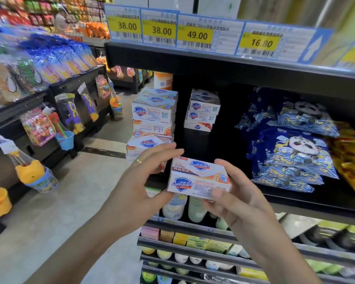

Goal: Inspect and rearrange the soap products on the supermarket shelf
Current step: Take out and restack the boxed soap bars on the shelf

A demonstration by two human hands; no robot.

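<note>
Both hands hold one Safeguard soap box (199,178) in front of the shelf (295,199). The right hand (232,199) pinches its right end, thumb on the front face; the left hand (143,181) cradles its left end with fingers spread. The box's long axis runs hand to hand. Beyond the left hand rises the front soap stack (153,119); further back sits a shorter stack (202,111), with bare shelf ahead of the box.

Head-worn wide view, facing forward and down, close to the shelf (295,203), aisle floor (59,201) at left
</note>
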